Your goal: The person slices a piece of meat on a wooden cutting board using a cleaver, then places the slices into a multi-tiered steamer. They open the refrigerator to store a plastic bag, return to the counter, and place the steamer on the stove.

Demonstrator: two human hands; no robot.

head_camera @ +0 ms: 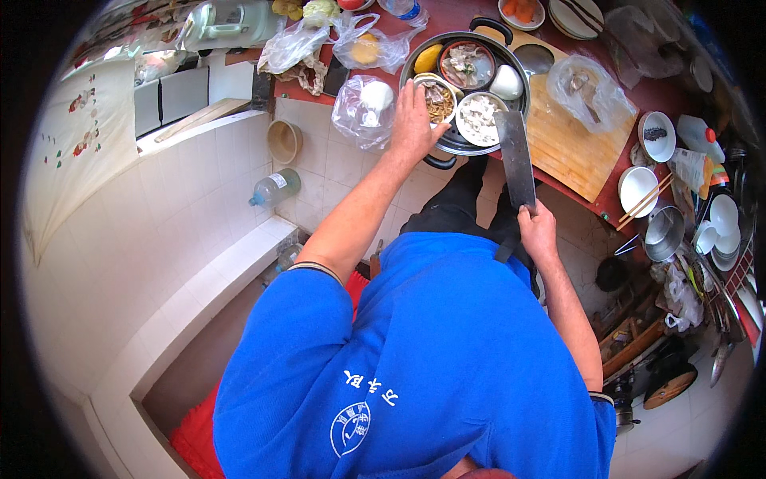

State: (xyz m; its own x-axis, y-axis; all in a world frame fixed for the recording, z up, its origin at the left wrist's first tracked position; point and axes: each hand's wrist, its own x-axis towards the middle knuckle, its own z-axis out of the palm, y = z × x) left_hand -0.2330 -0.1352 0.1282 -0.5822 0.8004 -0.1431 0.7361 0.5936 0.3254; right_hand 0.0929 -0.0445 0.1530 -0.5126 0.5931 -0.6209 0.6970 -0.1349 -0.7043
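Note:
My left hand is at the near left side of a small white bowl of brown strips, thumb and fingers spread around its rim. That bowl sits inside a round metal pot with black handles. Beside it are a bowl of white chopped pieces, a dark bowl of meat in liquid, a yellow oblong food item and a smooth white rounded item. My right hand grips the handle of a cleaver; its broad blade points away from me, its tip close to the pot's near right rim.
Right of the pot lies a wooden cutting board bearing a plastic bag of food. White bowls with chopsticks and a metal saucepan crowd the right. Plastic bags sit left. A large bottle and a bucket stand lower.

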